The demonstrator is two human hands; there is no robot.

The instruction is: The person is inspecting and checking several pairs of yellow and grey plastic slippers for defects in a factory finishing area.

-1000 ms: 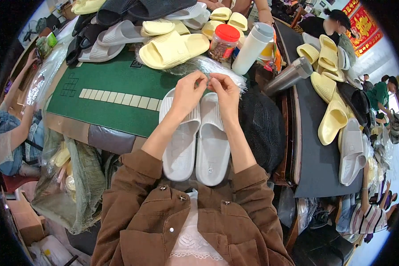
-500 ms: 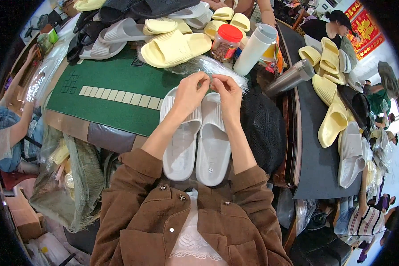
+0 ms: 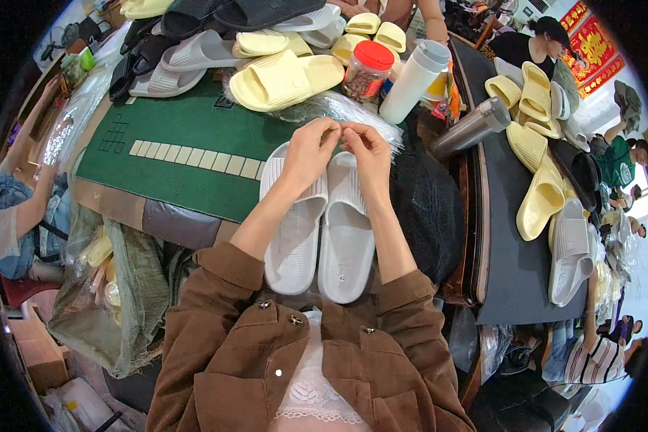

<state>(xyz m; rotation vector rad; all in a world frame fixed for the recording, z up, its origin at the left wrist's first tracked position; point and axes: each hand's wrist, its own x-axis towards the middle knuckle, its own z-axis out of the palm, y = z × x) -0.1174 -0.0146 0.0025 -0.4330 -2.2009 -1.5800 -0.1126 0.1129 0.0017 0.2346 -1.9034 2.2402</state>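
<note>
A pair of light grey slide slippers lies side by side at the table's near edge, toes pointing away from me. Over the toe end of the left slipper is my left hand, its thumb and fingers pinched together. My right hand is pinched the same way above the toe of the right slipper. The fingertips of both hands meet between the two toes. Whatever they pinch, if anything, is too small to make out.
A green mat with a row of pale tiles lies left. Behind are yellow slippers, black slippers, a red-lidded jar, a white bottle and plastic film. Rightward stand a steel flask and a dark table bearing slippers.
My fingertips have shifted slightly and come closer together; the slippers stay put. At the far right, people in the background have moved.
</note>
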